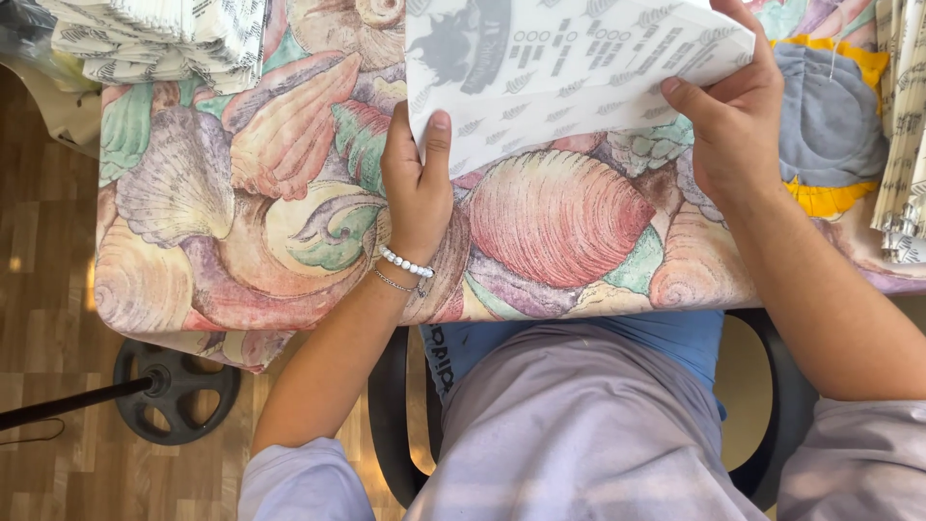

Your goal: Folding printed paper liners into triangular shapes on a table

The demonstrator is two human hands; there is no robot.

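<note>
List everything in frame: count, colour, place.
printed paper sheet: 1, white with grey print, top centre, held in both hands
seashell-print cloth: 1, pastel multicolour, covering the table
folded paper stack: 1, white with dark print, top left
paper pile: 1, white, right edge
grey pad on yellow: 1, upper right
weight plate: 1, black, floor lower left
bead bracelet: 1, white, left wrist
left hand: grip on sheet's left edge
right hand: grip on sheet's right edge
</note>
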